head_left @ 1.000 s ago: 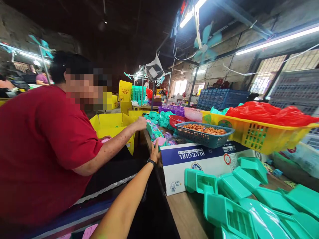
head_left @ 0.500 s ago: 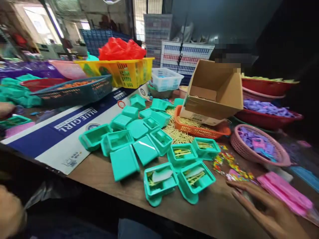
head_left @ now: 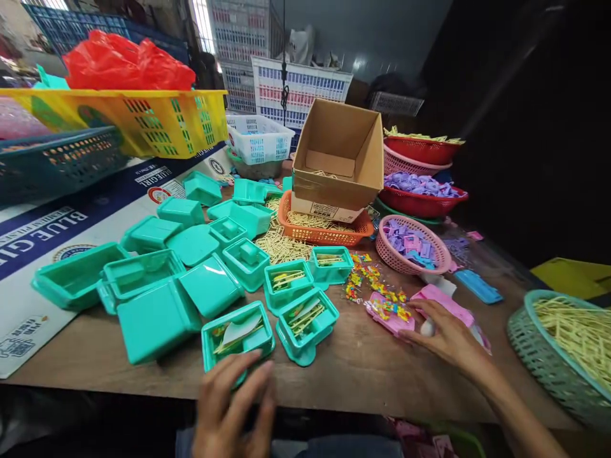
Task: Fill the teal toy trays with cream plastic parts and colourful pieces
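Observation:
My left hand hovers at the table's front edge with its fingers apart, nothing visible in them. Just beyond its fingertips, partly covered by them, is a green plastic box holding yellow sticks and a white slip. Beside that stands another green box with yellow sticks. My right hand reaches in from the right, thumb and forefinger spread at the edge of a flat pink piece. Small colourful beads in clear wrap lie on that piece. A small whitish round spot shows between the fingers; its kind is unclear.
Several green boxes crowd the left. Behind are an orange basket of sticks and an open carton. A pink basket with purple pieces and a green basket of sticks stand right. A yellow crate is at back left.
The view has swung to the right, bringing the green stick basket into sight. My left hand has come in to the front green box. My right hand has moved to the pink piece.

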{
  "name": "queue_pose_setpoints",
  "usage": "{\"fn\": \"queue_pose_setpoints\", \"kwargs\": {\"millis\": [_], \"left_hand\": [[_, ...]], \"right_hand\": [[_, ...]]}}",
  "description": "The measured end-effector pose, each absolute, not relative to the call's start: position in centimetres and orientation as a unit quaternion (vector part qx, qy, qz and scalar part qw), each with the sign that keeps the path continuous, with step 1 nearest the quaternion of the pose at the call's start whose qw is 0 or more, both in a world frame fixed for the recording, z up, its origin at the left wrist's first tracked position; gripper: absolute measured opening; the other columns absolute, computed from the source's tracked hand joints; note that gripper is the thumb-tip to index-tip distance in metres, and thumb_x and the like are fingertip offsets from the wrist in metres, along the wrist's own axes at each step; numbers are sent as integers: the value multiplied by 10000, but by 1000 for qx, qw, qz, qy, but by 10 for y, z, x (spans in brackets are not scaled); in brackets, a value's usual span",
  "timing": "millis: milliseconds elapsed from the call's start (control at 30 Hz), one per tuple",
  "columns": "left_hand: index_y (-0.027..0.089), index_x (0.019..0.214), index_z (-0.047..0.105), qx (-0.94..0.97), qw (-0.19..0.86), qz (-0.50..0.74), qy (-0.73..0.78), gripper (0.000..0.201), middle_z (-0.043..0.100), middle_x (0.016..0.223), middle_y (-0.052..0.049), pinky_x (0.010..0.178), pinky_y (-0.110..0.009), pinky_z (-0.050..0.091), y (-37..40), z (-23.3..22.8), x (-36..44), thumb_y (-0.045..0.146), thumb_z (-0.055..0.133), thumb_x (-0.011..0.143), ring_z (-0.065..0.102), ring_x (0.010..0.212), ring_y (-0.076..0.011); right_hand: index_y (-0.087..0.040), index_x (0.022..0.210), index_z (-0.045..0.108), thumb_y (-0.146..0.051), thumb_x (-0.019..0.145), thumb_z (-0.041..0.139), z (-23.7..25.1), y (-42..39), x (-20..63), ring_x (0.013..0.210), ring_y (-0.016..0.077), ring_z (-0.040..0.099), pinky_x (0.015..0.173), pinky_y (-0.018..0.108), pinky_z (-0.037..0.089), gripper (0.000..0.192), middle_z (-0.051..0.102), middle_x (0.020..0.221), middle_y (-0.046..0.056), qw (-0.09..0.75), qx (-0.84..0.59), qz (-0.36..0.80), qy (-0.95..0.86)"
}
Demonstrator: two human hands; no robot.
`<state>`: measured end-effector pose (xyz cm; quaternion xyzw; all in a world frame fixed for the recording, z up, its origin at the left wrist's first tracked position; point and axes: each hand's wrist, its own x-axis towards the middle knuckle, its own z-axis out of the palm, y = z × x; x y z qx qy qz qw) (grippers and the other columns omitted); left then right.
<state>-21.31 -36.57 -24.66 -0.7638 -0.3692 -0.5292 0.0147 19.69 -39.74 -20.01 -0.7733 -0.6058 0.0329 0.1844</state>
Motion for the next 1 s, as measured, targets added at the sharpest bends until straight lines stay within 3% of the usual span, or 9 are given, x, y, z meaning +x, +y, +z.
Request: {"fn": "queue_pose_setpoints", "kwargs": {"millis": [100, 200, 300, 467, 667, 833, 900, 1000], "left_hand": [[133, 1085, 678, -794, -38, -527, -301, 291, 661, 1134, -110, 941, -354, 538, -374, -233, -169, -31, 649, 846, 594, 1109, -242], [124, 1113, 672, -803, -49, -523, -283, 286, 663, 1172, -127, 957, -371, 550, -374, -230, -150, -22, 592, 881, 572, 1143, -252], [134, 1150, 659, -812, -12, -483, -328, 303, 674, 1197, -129, 955, -415, 560, -368, -228, -146, 2, 607, 883, 558, 1152, -275], [97, 1259, 589, -840, 4, -394, -373, 370, 714, 1050, -107, 876, -457, 595, -358, -229, -143, 18, 516, 904, 589, 1036, -283], [116, 1174, 603, -847, 7, -370, -380, 422, 711, 1011, -96, 844, -457, 613, -355, -228, -142, -54, 447, 820, 602, 988, -272], [154, 1112, 620, -852, -62, -392, -341, 431, 704, 963, -83, 767, -424, 616, -366, -225, -134, -66, 412, 806, 620, 938, -259], [162, 1107, 629, -852, -78, -404, -323, 374, 707, 950, -81, 768, -416, 616, -368, -226, -130, -32, 448, 844, 632, 930, -255], [192, 1069, 659, -839, -6, -436, -325, 249, 707, 959, -90, 759, -411, 613, -349, -224, -135, 66, 519, 905, 649, 903, -242]], "right_hand": [[-221, 957, 697, -543, 749, 567, -212, -392, 188, 980, 302, 696, 836, 431, 569, 405, 724, 1056, 119, 120, -750, 65, -648], [-228, 804, 642, -415, 813, 431, -209, -390, 180, 805, 271, 691, 701, 405, 537, 283, 704, 886, 96, 86, -736, 60, -668], [-235, 773, 621, -459, 849, 406, -194, -388, 183, 743, 260, 689, 665, 382, 519, 320, 714, 807, 75, 130, -741, 63, -655], [-235, 804, 642, -576, 860, 442, -191, -390, 193, 770, 250, 695, 657, 346, 553, 399, 740, 867, 79, 179, -730, 133, -646], [-224, 791, 631, -532, 907, 396, -224, -393, 188, 862, 290, 671, 775, 451, 576, 404, 675, 936, 143, 170, -697, 37, -695], [-230, 808, 699, -721, 866, 470, -194, -402, 203, 889, 285, 692, 800, 422, 602, 545, 720, 899, 111, 236, -715, 188, -631], [-230, 852, 724, -766, 883, 425, -182, -403, 204, 822, 276, 698, 747, 412, 620, 615, 728, 842, 103, 250, -718, 226, -610], [-229, 1065, 712, -681, 947, 462, -179, -354, 175, 899, 242, 690, 781, 404, 615, 529, 731, 985, 104, 302, -666, 136, -668]]}}
